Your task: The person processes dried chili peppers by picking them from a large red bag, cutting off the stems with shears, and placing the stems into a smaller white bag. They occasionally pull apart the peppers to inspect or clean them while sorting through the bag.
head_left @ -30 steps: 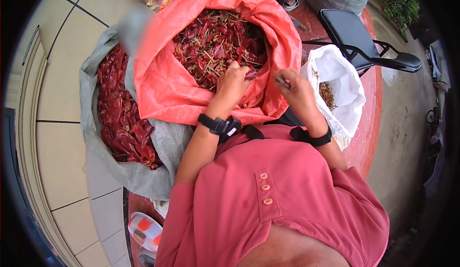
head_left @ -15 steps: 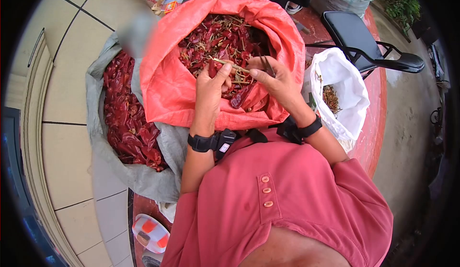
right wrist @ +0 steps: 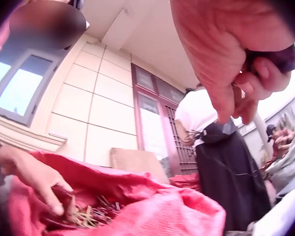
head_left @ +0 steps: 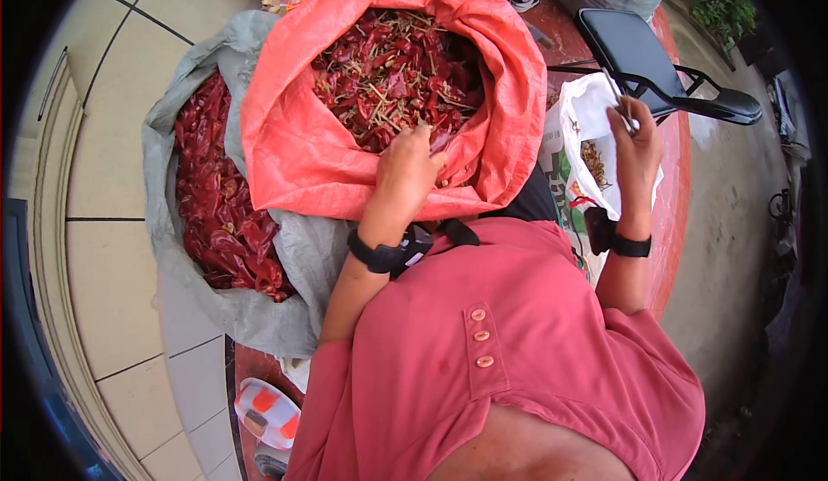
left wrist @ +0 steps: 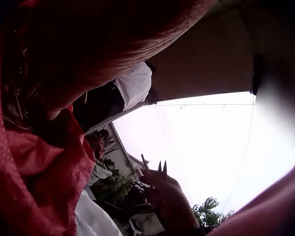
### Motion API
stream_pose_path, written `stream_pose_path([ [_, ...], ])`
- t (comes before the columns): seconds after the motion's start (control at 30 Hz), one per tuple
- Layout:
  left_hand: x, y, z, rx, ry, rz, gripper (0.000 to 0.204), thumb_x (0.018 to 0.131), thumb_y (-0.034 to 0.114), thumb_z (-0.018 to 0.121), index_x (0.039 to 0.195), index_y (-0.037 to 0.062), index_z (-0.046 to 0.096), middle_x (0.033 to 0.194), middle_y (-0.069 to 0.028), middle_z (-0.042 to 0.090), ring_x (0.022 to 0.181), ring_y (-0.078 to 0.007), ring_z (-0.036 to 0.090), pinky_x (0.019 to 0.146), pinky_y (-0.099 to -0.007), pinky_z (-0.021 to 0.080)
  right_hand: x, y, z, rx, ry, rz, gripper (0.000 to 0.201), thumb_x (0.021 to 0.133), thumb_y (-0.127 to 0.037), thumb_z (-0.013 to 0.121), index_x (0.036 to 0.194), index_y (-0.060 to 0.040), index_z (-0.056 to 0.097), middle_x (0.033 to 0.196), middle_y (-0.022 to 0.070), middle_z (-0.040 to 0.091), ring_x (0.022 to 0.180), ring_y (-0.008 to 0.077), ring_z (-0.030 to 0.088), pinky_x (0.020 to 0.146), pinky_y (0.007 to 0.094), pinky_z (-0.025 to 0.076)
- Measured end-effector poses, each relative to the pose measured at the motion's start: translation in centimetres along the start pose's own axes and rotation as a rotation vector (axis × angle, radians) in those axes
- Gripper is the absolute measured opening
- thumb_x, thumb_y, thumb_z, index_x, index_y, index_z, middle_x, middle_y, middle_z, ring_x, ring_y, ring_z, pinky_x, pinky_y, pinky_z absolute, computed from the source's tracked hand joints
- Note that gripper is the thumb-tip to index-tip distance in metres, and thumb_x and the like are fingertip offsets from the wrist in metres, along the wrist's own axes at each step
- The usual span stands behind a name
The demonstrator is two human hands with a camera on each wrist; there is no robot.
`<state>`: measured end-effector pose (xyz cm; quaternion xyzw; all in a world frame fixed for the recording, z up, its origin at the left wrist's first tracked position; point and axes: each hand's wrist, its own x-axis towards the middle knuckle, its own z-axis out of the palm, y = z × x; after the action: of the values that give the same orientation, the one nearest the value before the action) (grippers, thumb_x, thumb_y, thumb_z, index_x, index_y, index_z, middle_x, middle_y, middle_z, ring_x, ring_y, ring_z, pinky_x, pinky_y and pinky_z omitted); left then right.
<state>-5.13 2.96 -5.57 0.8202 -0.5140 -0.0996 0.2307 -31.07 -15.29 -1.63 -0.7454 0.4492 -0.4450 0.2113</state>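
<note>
My left hand (head_left: 407, 175) reaches over the near rim of a red woven sack (head_left: 280, 153) filled with dried red chilies and pale stems (head_left: 397, 71). In the right wrist view, its thumb and fingers pinch a dark dried chili (right wrist: 65, 200). My right hand (head_left: 638, 144) is raised to the right, over a white sack (head_left: 595, 106) with brown stems (head_left: 593, 163) inside. It grips scissors (left wrist: 163, 169) whose two pointed blades stick up past the fingers in the left wrist view. A thin stick-like piece (left wrist: 144, 162) shows beside them at the fingertips.
On the left, a grey sack (head_left: 211, 300) of red chilies stands against the red one. A black chair (head_left: 625, 50) is beyond the white sack. Another person in a dark skirt (right wrist: 226, 167) stands behind. An orange-and-white plastic item (head_left: 269, 412) lies at lower left.
My hands met over the red sack half a second ago, blades by a stem. Since then the right hand has swung right over the white sack, and the left has lowered to the chilies.
</note>
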Motion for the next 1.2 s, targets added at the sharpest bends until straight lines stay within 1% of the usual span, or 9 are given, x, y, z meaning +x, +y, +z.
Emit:
stream_pose_path([
  [0.07,-0.1,1.2,0.0,0.064,-0.076,-0.042,0.044,0.077,0.016,0.072,0.114,-0.0007,0.055,0.102,-0.0225,0.063,0.098,-0.0388,0.061,0.082,-0.0461,0.049,-0.1,3.3,-1.6,-0.303,-0.032,0.078,0.031,0.083,-0.022,0.069,0.106,-0.0026,0.063,0.104,0.0158,0.066,0.096,0.0326,0.063,0.084,0.0392,0.048],
  [0.13,0.2,1.0,0.9,0.105,-0.119,-0.045,0.048,0.076,0.017,0.073,0.117,-0.0006,0.053,0.104,-0.0223,0.062,0.099,-0.0375,0.061,0.083,-0.0448,0.049,-0.6,5.5,-2.2,-0.366,-0.040,0.079,0.033,0.083,-0.022,0.069,0.109,-0.0032,0.063,0.107,0.0159,0.065,0.100,0.0320,0.063,0.086,0.0389,0.048],
  [0.27,0.6,-0.1,1.0,-0.173,0.150,-0.004,0.036,0.079,0.013,0.068,0.111,0.0013,0.055,0.108,-0.0213,0.061,0.096,-0.0393,0.062,0.080,-0.0452,0.051,-1.6,4.7,0.2,-0.085,-0.066,0.031,0.027,0.082,-0.013,0.070,0.108,-0.0040,0.065,0.105,0.0121,0.067,0.096,0.0253,0.064,0.084,0.0335,0.048],
  [0.33,0.5,0.2,-0.2,-0.667,0.308,-0.153,0.033,0.083,0.017,0.069,0.110,0.0032,0.055,0.087,-0.0120,0.064,0.079,-0.0255,0.064,0.070,-0.0372,0.052,-2.5,0.8,2.4,0.167,-0.217,0.195,0.025,0.083,-0.007,0.069,0.107,-0.0034,0.065,0.100,0.0083,0.066,0.091,0.0167,0.062,0.080,0.0287,0.047],
  [0.43,-0.1,0.4,-3.2,-1.454,0.134,-0.292,0.022,0.089,0.016,0.067,0.106,0.0070,0.056,0.083,-0.0008,0.060,0.060,-0.0086,0.055,0.050,-0.0218,0.042,-3.8,-4.8,5.0,0.384,-0.518,0.085,0.026,0.083,-0.005,0.068,0.108,-0.0033,0.064,0.099,0.0057,0.065,0.089,0.0114,0.058,0.079,0.0255,0.046],
  [0.67,-0.6,-0.2,-3.5,-1.928,-0.004,-0.549,0.015,0.091,0.013,0.064,0.104,0.0046,0.062,0.087,-0.0030,0.064,0.067,-0.0081,0.054,0.049,-0.0200,0.039,-5.2,-11.2,9.2,0.642,-0.710,-0.159,0.031,0.078,-0.004,0.074,0.108,-0.0047,0.064,0.099,0.0072,0.063,0.092,0.0165,0.061,0.082,0.0269,0.048],
  [0.8,-0.7,0.6,-3.6,-2.089,-0.058,-0.671,0.012,0.090,0.017,0.067,0.092,0.0048,0.065,0.076,-0.0037,0.062,0.060,-0.0102,0.053,0.048,-0.0205,0.039,-5.5,-11.3,10.7,0.738,-0.644,-0.125,0.028,0.078,-0.004,0.073,0.104,-0.0047,0.064,0.094,0.0074,0.062,0.087,0.0187,0.061,0.077,0.0278,0.048],
  [1.1,-1.1,0.1,-2.0,-2.107,-0.292,-0.500,0.021,0.092,0.020,0.065,0.103,0.0039,0.061,0.081,-0.0041,0.063,0.061,-0.0095,0.054,0.047,-0.0201,0.039,-5.4,-11.3,10.4,0.690,-0.520,-0.198,0.017,0.080,-0.003,0.072,0.096,-0.0034,0.066,0.084,0.0041,0.059,0.077,0.0141,0.057,0.069,0.0268,0.045],
  [1.2,-1.8,0.9,-2.4,-1.683,0.143,-0.430,0.028,0.093,0.021,0.063,0.113,0.0023,0.057,0.082,-0.0029,0.063,0.059,-0.0084,0.053,0.047,-0.0195,0.039,-5.1,-11.4,9.9,0.683,-0.508,-0.129,0.016,0.081,-0.002,0.070,0.096,-0.0032,0.066,0.083,0.0036,0.059,0.075,0.0132,0.056,0.068,0.0262,0.044],
])
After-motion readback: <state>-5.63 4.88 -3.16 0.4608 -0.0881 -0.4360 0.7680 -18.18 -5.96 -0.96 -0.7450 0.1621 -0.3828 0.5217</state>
